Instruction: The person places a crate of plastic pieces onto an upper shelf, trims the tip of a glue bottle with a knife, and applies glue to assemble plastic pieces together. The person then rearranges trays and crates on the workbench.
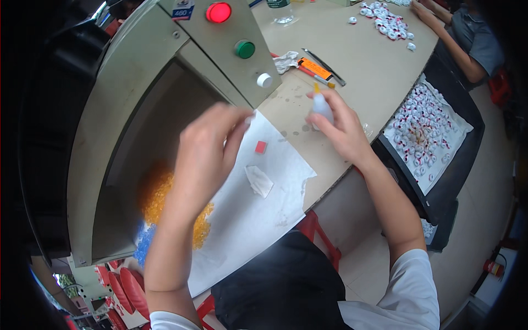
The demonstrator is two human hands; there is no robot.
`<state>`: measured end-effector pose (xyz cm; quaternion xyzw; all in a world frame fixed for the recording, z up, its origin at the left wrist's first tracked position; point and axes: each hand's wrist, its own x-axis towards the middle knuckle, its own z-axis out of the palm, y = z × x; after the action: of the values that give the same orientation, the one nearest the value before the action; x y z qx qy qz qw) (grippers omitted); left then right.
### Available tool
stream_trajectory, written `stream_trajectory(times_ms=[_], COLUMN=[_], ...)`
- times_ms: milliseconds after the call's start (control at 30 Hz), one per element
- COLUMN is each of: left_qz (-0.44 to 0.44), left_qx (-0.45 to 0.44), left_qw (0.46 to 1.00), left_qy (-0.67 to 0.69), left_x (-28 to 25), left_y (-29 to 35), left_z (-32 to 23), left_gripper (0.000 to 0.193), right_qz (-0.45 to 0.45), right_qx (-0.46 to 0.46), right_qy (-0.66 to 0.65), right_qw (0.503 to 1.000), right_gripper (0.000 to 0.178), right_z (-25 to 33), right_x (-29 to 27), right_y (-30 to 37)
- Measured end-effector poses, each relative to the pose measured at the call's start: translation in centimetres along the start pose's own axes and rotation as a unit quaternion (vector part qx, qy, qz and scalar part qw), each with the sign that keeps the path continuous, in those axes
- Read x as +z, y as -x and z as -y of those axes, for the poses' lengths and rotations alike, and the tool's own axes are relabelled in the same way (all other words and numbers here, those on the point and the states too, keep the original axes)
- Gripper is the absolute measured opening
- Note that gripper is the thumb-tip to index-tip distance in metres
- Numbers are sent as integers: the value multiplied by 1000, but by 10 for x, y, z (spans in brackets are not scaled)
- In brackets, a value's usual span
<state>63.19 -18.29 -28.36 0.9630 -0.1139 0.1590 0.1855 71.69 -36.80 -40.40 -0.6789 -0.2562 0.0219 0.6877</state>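
My right hand (344, 125) is closed around a small white squeeze bottle (322, 108) with a yellow tip pointing up, held above the table. My left hand (212, 140) is raised over a white paper sheet (278, 206), thumb and fingertips pinched together. A small pale spot shows at those fingertips, too blurred to name. On the paper lie a small red square (260, 147) and a scrap of white tissue (258, 181). Partly behind my left forearm are orange-yellow translucent pieces (157, 195) and a smaller heap of blue ones (144, 245).
Left stands a grey-green machine (124, 93) with a lit red button (218, 12). Brushes (324, 66), an orange packet (315, 68) and crumpled tissue (285, 62) lie beyond my hands. Right, a dark tray (465, 148) holds many red-marked white pieces (421, 132). A co-worker's arm (451, 41) reaches in.
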Motion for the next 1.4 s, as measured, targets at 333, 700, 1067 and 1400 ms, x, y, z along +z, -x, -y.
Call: stream_trajectory(times_ms=[333,700,1067,1400], left_qz=[57,81,-125,-240], left_qx=[71,121,-190,-416], left_qw=[989,860,973,663], left_qy=[-117,-488,46,575], left_x=[69,142,-12,19], left_y=[8,-135,107,237], left_z=[14,40,15,-8], left_gripper=[6,10,7,6], right_qz=[-58,-57,181,198], right_qx=[136,176,160,205], right_qy=[-198,-221,-286,-200], right_qw=[969,958,927,937], right_gripper=[35,35,31,24], right_z=[23,41,43,85], right_x=[5,9,81,120], right_y=[92,109,84,117])
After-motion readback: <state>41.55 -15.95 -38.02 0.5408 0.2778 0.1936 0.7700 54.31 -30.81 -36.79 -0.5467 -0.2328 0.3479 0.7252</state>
